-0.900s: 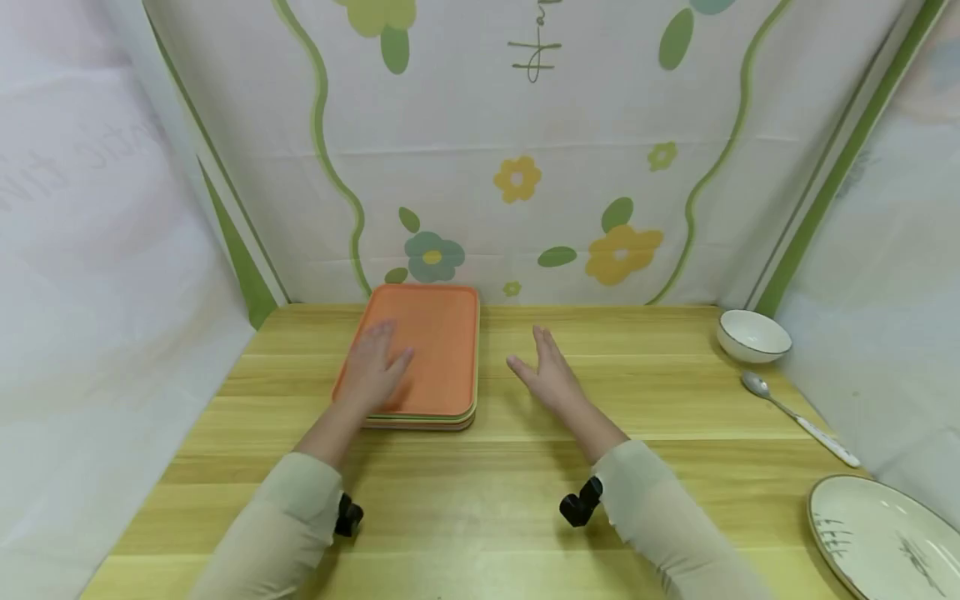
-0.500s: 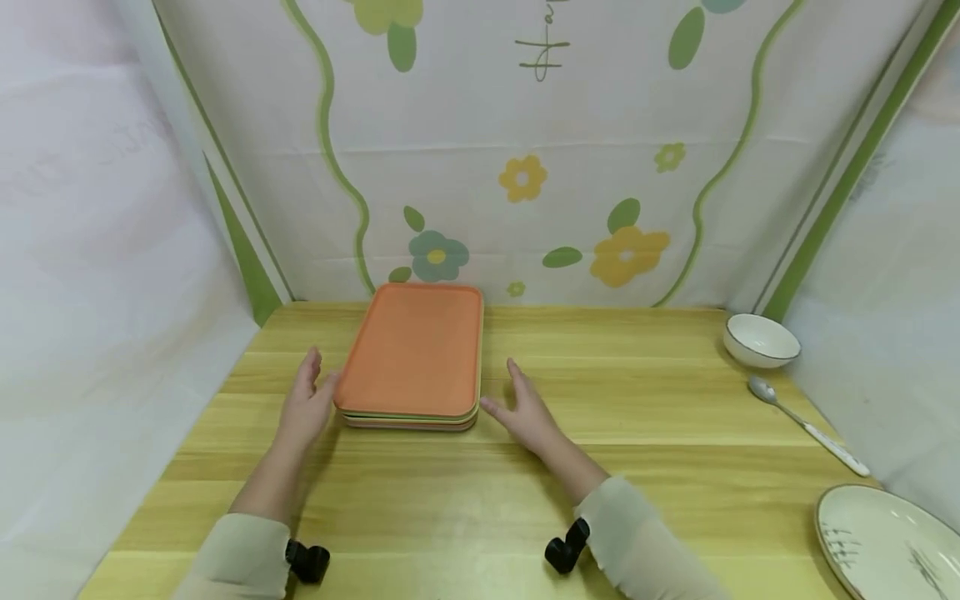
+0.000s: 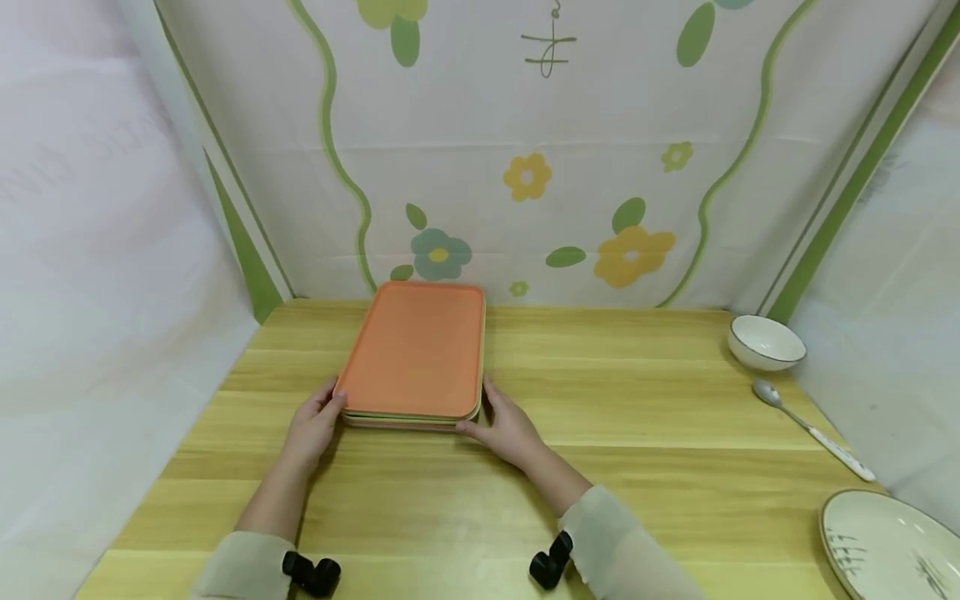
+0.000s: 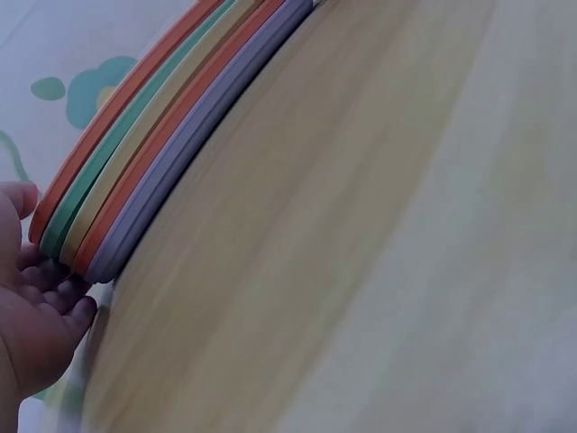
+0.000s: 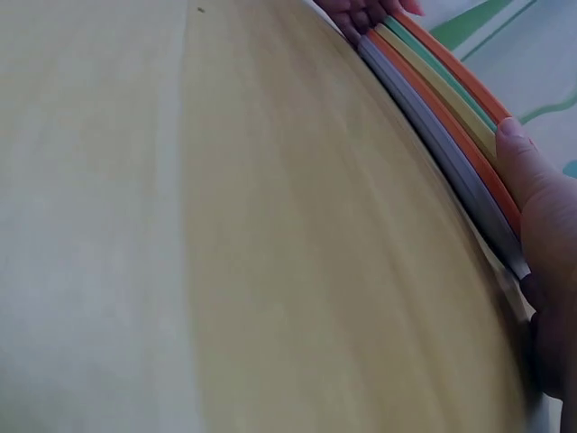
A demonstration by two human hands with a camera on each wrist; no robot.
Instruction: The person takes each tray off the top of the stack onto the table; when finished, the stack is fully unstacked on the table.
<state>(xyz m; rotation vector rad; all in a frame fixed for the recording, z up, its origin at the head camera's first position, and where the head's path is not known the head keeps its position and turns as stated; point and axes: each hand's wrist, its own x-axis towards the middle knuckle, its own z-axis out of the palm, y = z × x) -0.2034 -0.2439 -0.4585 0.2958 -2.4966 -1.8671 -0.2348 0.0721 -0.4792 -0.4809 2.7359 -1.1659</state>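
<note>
A stack of several rectangular trays lies near the back of the wooden table, an orange one on top. In the left wrist view, the tray edges show orange, green, yellow, orange and purple-grey layers. My left hand grips the stack's near left corner, thumb at the top rim and fingers curled at the lower edge. At the near right corner my right hand holds the stack, its thumb against the front edges. The right hand's other fingers are partly hidden by the trays.
On the table's right side stand a white bowl, a spoon with a white handle, and a patterned plate. Flower-printed cloth rises behind the table, and white cloth hangs at both sides.
My left hand has moved from above the orange tray to the stack's left corner. My right hand has come leftward and nearer to the right corner. Both now grip the stack.
</note>
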